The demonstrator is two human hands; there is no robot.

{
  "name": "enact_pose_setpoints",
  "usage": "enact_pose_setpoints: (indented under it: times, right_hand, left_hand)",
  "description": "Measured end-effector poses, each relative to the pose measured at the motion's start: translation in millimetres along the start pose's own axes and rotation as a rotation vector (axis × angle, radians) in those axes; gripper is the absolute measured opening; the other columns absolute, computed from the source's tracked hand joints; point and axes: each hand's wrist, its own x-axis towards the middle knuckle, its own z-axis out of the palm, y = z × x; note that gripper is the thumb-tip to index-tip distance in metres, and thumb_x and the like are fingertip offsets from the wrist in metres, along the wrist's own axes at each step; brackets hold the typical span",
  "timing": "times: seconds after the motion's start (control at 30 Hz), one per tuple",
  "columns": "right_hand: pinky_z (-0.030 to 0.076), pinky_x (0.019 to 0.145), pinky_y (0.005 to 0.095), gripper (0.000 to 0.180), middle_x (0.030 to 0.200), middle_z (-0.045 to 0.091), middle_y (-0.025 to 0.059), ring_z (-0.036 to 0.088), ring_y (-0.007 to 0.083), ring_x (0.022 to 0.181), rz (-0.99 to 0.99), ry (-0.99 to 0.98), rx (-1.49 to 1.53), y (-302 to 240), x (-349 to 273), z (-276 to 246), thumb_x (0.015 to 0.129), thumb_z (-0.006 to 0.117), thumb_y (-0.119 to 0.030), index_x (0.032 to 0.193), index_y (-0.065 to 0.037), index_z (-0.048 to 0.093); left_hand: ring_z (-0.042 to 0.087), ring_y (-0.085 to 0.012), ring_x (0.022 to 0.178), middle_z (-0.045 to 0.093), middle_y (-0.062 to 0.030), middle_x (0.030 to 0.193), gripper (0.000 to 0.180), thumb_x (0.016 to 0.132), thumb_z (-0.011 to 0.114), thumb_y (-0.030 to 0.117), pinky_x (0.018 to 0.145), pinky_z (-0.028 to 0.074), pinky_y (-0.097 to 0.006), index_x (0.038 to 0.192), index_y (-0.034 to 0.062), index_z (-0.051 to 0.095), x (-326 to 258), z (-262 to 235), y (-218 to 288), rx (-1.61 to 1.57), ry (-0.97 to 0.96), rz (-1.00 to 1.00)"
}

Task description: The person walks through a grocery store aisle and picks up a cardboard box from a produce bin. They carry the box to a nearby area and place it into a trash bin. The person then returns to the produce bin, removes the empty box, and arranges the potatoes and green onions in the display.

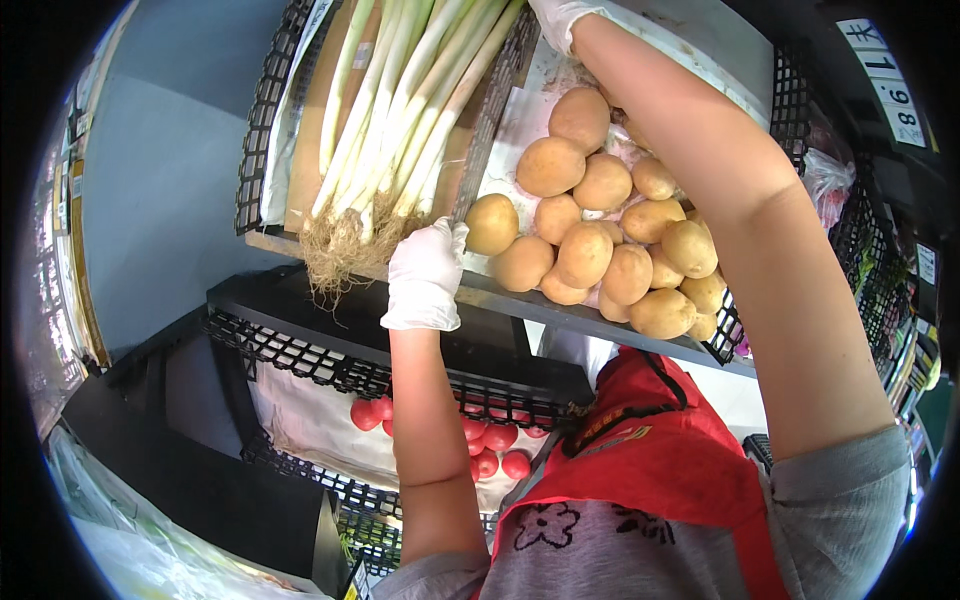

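My left hand point(428, 272), in a white glove, is closed at the near end of a dark divider point(491, 118) on the produce shelf. Left of that divider lie several long leeks point(385, 130), their shaggy roots point(345, 240) hanging over the front edge beside my left hand. Several round brown potatoes point(585, 255) are piled on the right side. My right hand point(563, 20), gloved too, reaches across the potatoes to the far end near the divider. The top of the picture cuts off its fingers.
Black plastic mesh point(790, 95) borders the shelf. A lower bin holds several red tomatoes point(500, 437) on pale paper. White price cards point(882, 78) hang at the upper right. A grey panel point(165, 190) stands on the left, with plastic-wrapped greens point(130, 530) below it.
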Motion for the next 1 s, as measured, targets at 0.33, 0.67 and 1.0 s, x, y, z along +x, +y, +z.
enact_pose_setpoints:
  times: [0.33, 0.67, 1.0]
  right_hand:
    - [0.018, 0.122, 0.0391, 0.067, 0.161, 0.028, 0.0097, 0.023, 0.0251, 0.150, 0.160, 0.190, -0.496, 27, 69, 13, 0.102, 0.017, -0.051, 0.151, -0.009, 0.035]
    - [0.018, 0.122, 0.0394, 0.071, 0.162, 0.026, 0.0117, 0.019, 0.0285, 0.151, 0.144, 0.189, -0.440, 19, 68, 2, 0.103, 0.019, -0.056, 0.154, -0.008, 0.031]
    - [0.016, 0.122, 0.0432, 0.070, 0.163, 0.025, 0.0079, 0.017, 0.0243, 0.152, 0.166, 0.221, -0.391, 30, 72, 11, 0.102, 0.018, -0.055, 0.155, -0.011, 0.028]
  left_hand:
    - [0.069, -0.0390, 0.077, 0.070, -0.0184, 0.082, 0.033, 0.100, 0.050, 0.035, 0.070, 0.055, -0.049, 0.097, 0.0074, 0.067, -7, -3, 8, 0.082, 0.033, -0.030]
    - [0.066, -0.0436, 0.071, 0.067, -0.0222, 0.074, 0.036, 0.099, 0.054, 0.035, 0.064, 0.053, -0.051, 0.085, 0.0045, 0.065, -26, 2, 8, 0.073, 0.127, -0.038]
    - [0.066, -0.0392, 0.065, 0.067, -0.0189, 0.072, 0.032, 0.098, 0.056, 0.035, 0.058, 0.053, -0.049, 0.092, 0.0059, 0.068, -25, 25, 0, 0.090, 0.235, -0.003]
